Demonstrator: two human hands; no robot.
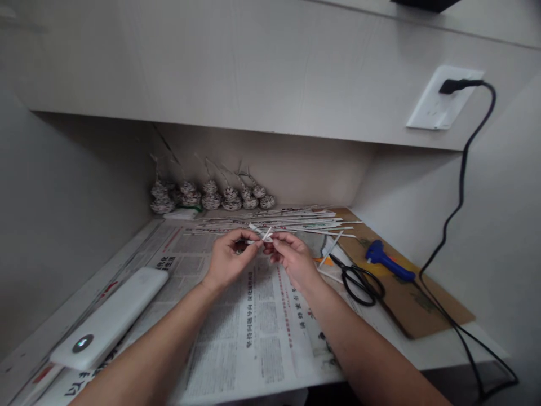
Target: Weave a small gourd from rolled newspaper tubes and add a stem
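Note:
My left hand [230, 254] and my right hand [296, 259] meet over the newspaper-covered table. Between their fingertips is a small piece of crossed white paper strips [266, 234], pinched from both sides. Some of its short ends stick up and outward. Just behind my hands lies a spread of long thin rolled paper sticks [274, 219]. More white strips [332, 248] lie to the right of my right hand, beside black-handled scissors [361, 285].
Woven gourd shapes [230, 198] line the back wall. A white power bank [112, 318] lies at left on newspaper [228, 338]. At right, a blue glue gun [389, 262] rests on brown cardboard [426, 313]; a black cord [460, 192] hangs from the wall socket [443, 101].

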